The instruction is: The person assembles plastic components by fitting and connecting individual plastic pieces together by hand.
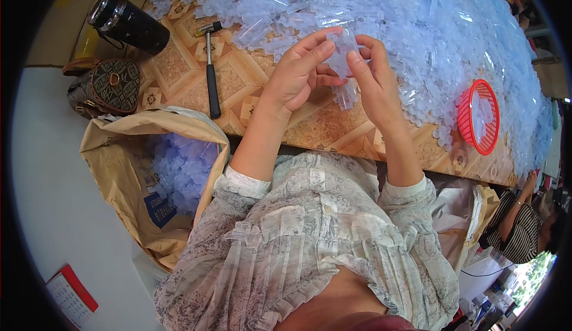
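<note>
Between both hands, above the table, is a translucent bluish plastic piece (341, 57), flat with small tabs. My left hand (301, 72) pinches its left side between thumb and fingers. On its right side, the thumb and fingers of my right hand (376, 84) close on it. A similar toothed piece (345, 97) shows just below the fingers; whether it is joined to the held one I cannot tell. Behind the hands spreads a large heap of the same kind of plastic pieces (417, 39), covering the far and right parts of the table.
On the patterned table (238, 75) lie a black-handled hammer (211, 75) and a dark flask (131, 24). A brown patterned bag (110, 86) sits at the left edge. An open paper sack (107, 164) holds more pieces. Right stands a red basket (491, 122); beyond, another person (518, 224).
</note>
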Tool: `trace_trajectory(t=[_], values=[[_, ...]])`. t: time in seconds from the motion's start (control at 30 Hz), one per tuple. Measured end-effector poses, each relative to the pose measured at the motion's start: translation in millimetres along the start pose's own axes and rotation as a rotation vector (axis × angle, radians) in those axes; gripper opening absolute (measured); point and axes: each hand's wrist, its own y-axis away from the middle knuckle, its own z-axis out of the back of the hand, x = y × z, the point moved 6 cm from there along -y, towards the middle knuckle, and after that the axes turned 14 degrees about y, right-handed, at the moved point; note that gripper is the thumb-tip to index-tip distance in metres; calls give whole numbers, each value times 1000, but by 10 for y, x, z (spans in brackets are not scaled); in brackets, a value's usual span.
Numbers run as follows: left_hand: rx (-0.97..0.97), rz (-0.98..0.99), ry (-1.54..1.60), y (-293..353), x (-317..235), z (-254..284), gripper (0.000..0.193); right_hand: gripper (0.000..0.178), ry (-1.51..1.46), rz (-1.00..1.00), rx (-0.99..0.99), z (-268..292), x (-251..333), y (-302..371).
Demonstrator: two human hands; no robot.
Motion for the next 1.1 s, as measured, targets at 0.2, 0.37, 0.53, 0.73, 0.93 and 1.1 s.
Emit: trace_trajectory(t=[0.2,0.37,0.53,0.73,0.93,1.1], values=[[-7,7,14,22,-30,-37,39,46,-49,6,-83,20,-109,25],[-204,-95,-297,24,-133,142,42,49,307,5,-174,215,-68,20],[-328,-388,-853,-111,-382,36,47,46,71,-22,-124,288,-229,-62],[-292,-613,-1568,-473,-621,-291,43,43,-231,-74,-86,230,-359,-12],[-713,-453,-1798,-821,-1037,7,37,43,-291,-209,-54,250,-363,112],[-689,-443,-1903,-987,-940,-33,42,43,-281,-176,-89,262,-329,99]])
